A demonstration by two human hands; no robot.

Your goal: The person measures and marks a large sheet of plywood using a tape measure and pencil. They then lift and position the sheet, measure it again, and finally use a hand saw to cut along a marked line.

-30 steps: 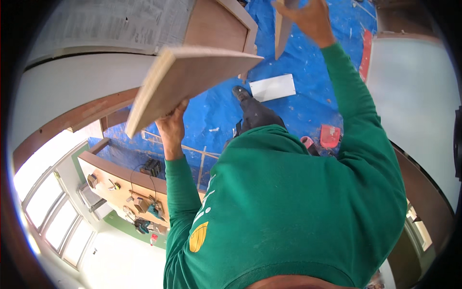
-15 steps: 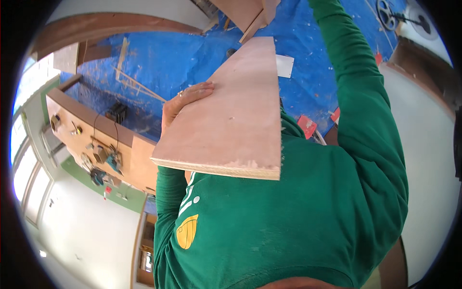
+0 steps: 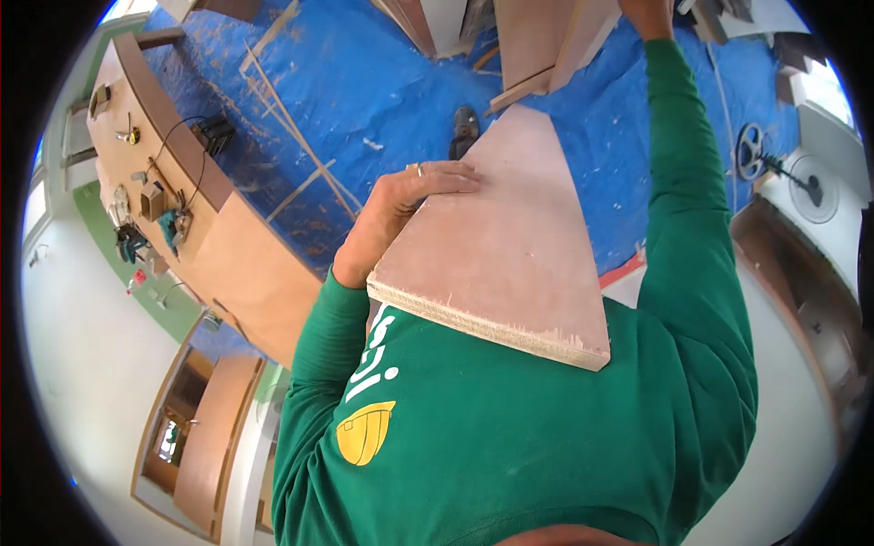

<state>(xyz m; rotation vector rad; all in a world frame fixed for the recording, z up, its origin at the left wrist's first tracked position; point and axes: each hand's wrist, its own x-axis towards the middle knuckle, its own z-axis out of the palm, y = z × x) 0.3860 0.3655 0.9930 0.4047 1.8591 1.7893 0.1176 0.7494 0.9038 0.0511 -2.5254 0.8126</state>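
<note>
A tapering plywood board (image 3: 496, 250) with a rough, pale cut edge lies across the front of my green sweatshirt. My left hand (image 3: 405, 205), with a ring on one finger, grips its left side, fingers curled over the top face. My right hand (image 3: 646, 18) reaches up to the top edge of the view, beside upright wooden panels (image 3: 528, 45); its fingers are mostly out of sight, so what they hold is unclear. My dark shoe (image 3: 462, 127) shows beyond the board on the blue sheeting (image 3: 328, 82).
A long workbench (image 3: 228, 273) at left carries power tools (image 3: 168, 223), a tape measure and small blocks. Thin wood strips (image 3: 300, 136) lie on the sheeting. A black wheel (image 3: 748, 150) with a shaft and disc is at right. A wooden door (image 3: 205, 437) stands at lower left.
The board in my left hand has swung from raised on the left to flat against my chest. My view has turned, and my right arm stays stretched upward, its hand now near the standing panels.
</note>
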